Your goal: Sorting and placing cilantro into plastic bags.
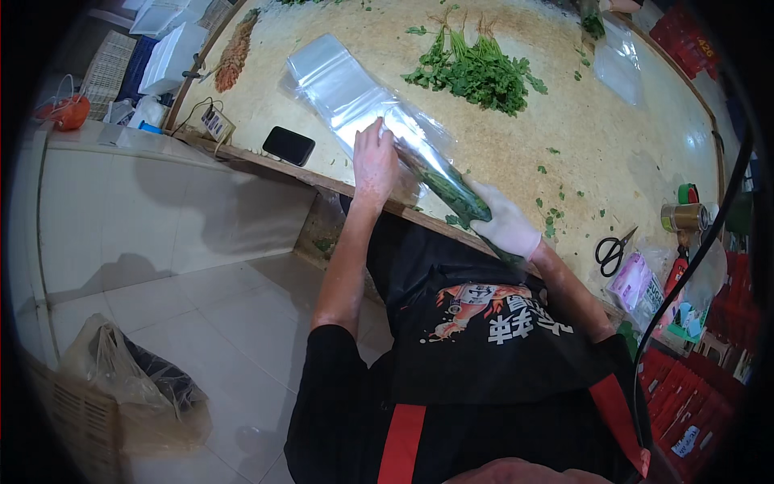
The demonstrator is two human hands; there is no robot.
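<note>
My right hand (508,221), in a thin white glove, grips a clear plastic bag with leafy greens (450,187) rolled up inside it, near the table's front edge. My bare left hand (375,158) lies with its fingers on the clear plastic bags (338,78), which are spread flat on the table at the other end of the roll. Whether its fingertips pinch the film cannot be told. Beyond the roll lies a bunch of leafy herbs (478,72) with roots, probably coriander. A black smartphone (289,146) rests left of my left hand.
Black scissors (614,251), a roll of brown tape (683,218) and a purple packet (632,281) lie at the right. A power strip (216,124) is at the left edge, below a bundle of reddish-brown stalks (236,54). Loose leaves dot the wooden-edged table (598,151).
</note>
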